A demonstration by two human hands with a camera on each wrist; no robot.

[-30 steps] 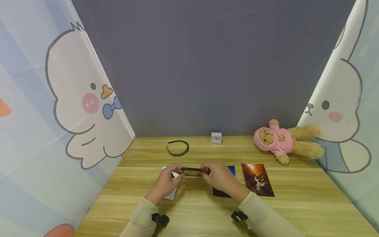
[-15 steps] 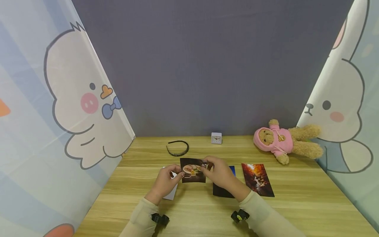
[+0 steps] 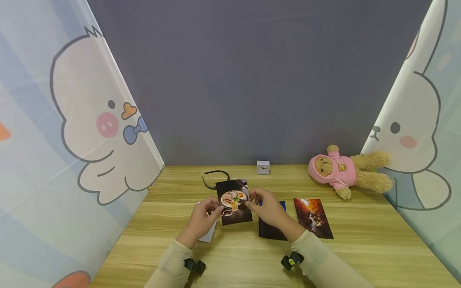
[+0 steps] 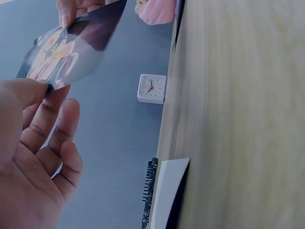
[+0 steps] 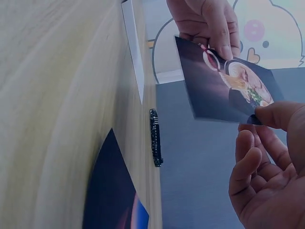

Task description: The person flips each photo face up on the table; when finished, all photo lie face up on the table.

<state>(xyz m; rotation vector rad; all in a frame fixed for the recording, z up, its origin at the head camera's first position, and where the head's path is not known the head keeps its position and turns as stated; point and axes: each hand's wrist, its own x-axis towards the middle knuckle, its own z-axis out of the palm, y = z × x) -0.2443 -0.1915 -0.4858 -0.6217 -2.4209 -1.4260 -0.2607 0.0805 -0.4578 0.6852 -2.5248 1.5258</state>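
- Centrally, a food photo [image 3: 235, 218] is held up off the table, between the two hands, its printed face (a round dish with a halved egg, on a dark ground) towards the head camera.
- Its left edge is pinched between thumb and forefinger of the left hand [image 3: 201, 221]; the other fingers curl loosely below.
- Its right edge is pinched likewise by the right hand [image 3: 269, 209], whose spare fingers also bend inward.
- Partly behind the left hand, a white sheet [image 3: 207, 234] lies on the table [image 3: 245, 264].
- Partly behind the right forearm lies a dark print [image 3: 270, 231] with a blue part; just right of it, a red-orange print [image 3: 314, 219] lies flat.
- Beyond the photo, which overlaps it in the head view, is a black toothed headband [image 3: 227, 174].
- Further back, a white clock [image 3: 263, 168] stands upright, its dial markings too small to read.
- At far right, a plush bear [image 3: 338, 170] lies in a pink hoodie with a bear-shaped emblem.
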